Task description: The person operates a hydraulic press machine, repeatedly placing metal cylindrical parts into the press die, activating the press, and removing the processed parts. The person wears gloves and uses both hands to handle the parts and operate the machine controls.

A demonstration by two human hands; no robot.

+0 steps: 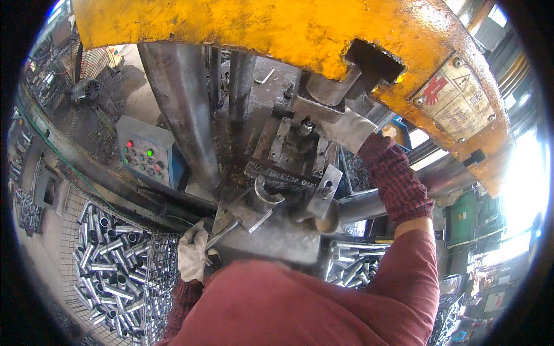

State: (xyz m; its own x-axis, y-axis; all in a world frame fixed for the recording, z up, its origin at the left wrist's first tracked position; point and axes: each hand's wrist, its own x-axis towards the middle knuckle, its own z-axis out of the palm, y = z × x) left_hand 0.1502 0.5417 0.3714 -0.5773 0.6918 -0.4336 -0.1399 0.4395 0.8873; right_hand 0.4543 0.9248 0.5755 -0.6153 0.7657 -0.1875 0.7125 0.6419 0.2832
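Observation:
My left hand, in a whitish work glove, is closed round a thin metal rod. The rod runs to a steel plate that carries an upright half-ring, all resting on the front of the press table. My right hand, gloved too, reaches in at the right side of the upper press block. Its fingers are hidden by the block and the glove, so any grip there does not show. Below and left of it lies the lower die, with a short metal post standing in it.
A yellow press frame spans overhead, on thick steel columns. To the left stands a control box with lit buttons. Wire baskets of cut metal tubes flank me. A bolted bracket rises at the table's right.

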